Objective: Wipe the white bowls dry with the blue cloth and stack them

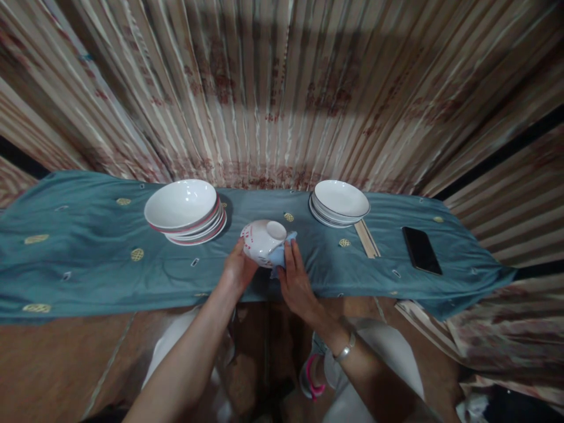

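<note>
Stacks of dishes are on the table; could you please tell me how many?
2: the left stack, with red rims, and the right stack, with dark rims, either side of the held bowl. Pieces within each are partly hidden.

Dim, uneven light. Small glare spots inside the large white bowl (180, 205); broad shadow across curtain (282, 76). Wide-angle stretching at edges; fine detail soft.
</note>
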### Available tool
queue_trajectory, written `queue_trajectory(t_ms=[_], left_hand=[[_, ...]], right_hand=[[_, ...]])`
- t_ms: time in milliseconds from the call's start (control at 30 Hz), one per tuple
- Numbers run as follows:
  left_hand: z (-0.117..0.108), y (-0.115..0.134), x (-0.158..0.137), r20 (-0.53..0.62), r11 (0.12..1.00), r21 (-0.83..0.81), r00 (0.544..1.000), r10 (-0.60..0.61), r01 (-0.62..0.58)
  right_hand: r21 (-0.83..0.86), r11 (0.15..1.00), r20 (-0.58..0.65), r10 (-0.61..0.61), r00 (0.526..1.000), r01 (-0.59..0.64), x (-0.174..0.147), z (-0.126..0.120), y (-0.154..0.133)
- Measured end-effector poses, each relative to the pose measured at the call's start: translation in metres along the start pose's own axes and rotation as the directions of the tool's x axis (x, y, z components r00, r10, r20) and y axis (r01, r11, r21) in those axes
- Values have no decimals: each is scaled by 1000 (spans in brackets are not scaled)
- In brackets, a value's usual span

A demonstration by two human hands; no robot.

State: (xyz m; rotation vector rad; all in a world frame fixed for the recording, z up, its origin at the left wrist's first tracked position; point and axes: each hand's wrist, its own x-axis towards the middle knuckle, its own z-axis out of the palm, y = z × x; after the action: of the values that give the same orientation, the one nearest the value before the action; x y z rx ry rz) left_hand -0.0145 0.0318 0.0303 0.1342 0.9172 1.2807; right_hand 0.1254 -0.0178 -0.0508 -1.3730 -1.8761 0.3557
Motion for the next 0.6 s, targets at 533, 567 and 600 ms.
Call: queue_trajectory(t_ms=[533,567,600], left_hand=[[-10,-4,8,86,999,-43,996,36,-32],[-10,-3,7,86,999,-43,996,35,-31],[-10,-3,7,84,999,-43,996,34,-31]], right_hand=[[-202,915,77,-340,937,348,-8,-2,-9],[-206,910,79,-351,933,360,-7,-2,-10],[-209,906,82,-360,929,369,-5,-3,-10]])
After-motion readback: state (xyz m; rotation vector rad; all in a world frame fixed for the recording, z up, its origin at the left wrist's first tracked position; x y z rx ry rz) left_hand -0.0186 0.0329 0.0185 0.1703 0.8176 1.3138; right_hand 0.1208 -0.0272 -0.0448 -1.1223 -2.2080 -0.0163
